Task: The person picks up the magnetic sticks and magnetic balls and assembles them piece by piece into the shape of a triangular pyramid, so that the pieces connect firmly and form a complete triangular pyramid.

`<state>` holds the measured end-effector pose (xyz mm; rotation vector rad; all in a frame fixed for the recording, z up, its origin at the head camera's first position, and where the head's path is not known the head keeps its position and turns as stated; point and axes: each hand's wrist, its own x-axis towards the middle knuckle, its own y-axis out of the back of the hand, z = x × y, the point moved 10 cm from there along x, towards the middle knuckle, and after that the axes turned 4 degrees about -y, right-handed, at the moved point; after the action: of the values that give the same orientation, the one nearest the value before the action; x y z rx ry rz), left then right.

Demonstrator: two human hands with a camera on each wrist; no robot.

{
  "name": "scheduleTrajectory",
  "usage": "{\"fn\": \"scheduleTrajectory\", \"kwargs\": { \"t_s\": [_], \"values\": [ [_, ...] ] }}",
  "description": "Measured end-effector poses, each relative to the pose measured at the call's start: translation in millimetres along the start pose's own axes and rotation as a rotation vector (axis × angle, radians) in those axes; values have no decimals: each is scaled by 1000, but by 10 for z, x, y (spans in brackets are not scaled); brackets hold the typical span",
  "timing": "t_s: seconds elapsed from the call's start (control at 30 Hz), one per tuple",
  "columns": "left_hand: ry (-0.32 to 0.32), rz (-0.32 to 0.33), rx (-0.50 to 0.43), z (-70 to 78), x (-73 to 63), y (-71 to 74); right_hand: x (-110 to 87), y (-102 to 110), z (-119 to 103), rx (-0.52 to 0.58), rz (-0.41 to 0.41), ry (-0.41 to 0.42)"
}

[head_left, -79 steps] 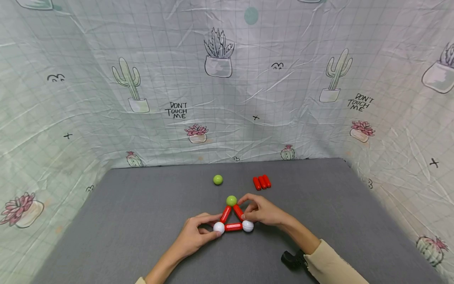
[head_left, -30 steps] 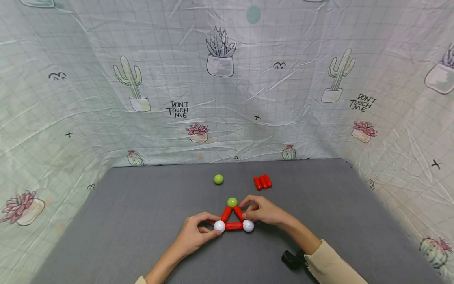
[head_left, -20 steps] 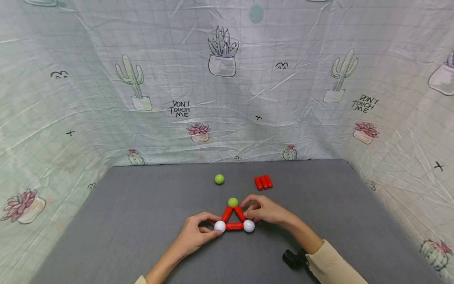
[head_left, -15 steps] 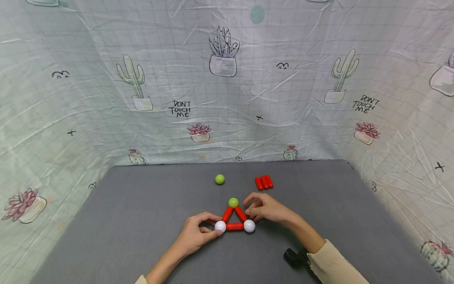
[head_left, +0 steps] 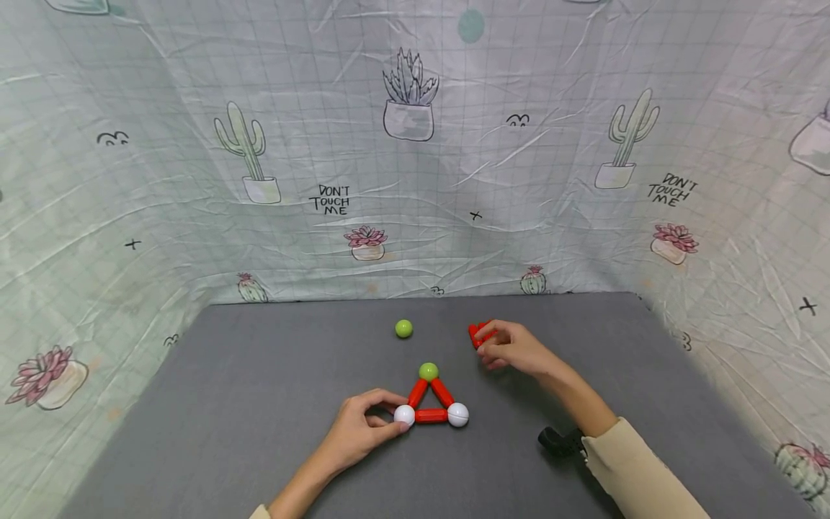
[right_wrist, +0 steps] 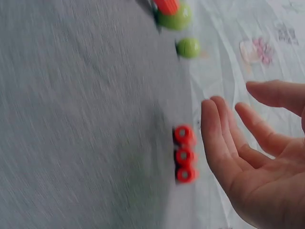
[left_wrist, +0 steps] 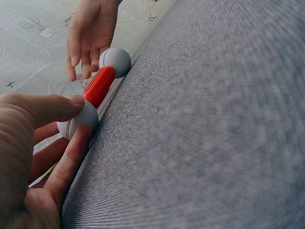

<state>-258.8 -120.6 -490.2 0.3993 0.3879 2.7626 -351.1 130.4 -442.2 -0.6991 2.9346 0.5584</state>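
My left hand (head_left: 357, 431) pinches a white ball (head_left: 403, 414) between thumb and fingers. This ball (left_wrist: 85, 122) is the left corner of a flat triangle on the table, made with red magnetic rods (head_left: 431, 416). A second white ball (head_left: 457, 415) forms the right corner and a green ball (head_left: 428, 372) the far one. My right hand (head_left: 516, 351) hovers over three loose red rods (head_left: 475, 336), partly hiding them. In the right wrist view its fingers are spread and hold nothing, with the rods' round grey-centred ends (right_wrist: 184, 156) beyond the fingertips.
A loose green ball (head_left: 403, 329) lies behind the triangle, left of the loose rods. The grey table (head_left: 259, 404) ends at a cactus-print cloth (head_left: 415, 216) at the back and sides. A black device (head_left: 559, 442) is at my right wrist.
My right hand has let go of the triangle's right-hand rod and moved away and to the right, up to the loose rods. My left hand keeps its pinch on the white ball.
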Motion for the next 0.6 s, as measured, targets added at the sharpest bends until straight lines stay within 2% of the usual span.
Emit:
{"fn": "scheduleTrajectory", "kwargs": {
  "t_s": [0.17, 0.33, 0.47, 0.6],
  "values": [
    [2, -3, -2, 7, 3, -2, 68, 288, 10, -17, 83, -2],
    [-1, -7, -3, 7, 5, -5, 132, 546, 61, -86, 188, -3],
    [0, -6, -1, 3, 4, -3, 191, 657, 148, -157, 233, -17],
    [9, -4, 4, -4, 1, -4, 269, 683, 269, -191, 233, -56]
  ]
}}
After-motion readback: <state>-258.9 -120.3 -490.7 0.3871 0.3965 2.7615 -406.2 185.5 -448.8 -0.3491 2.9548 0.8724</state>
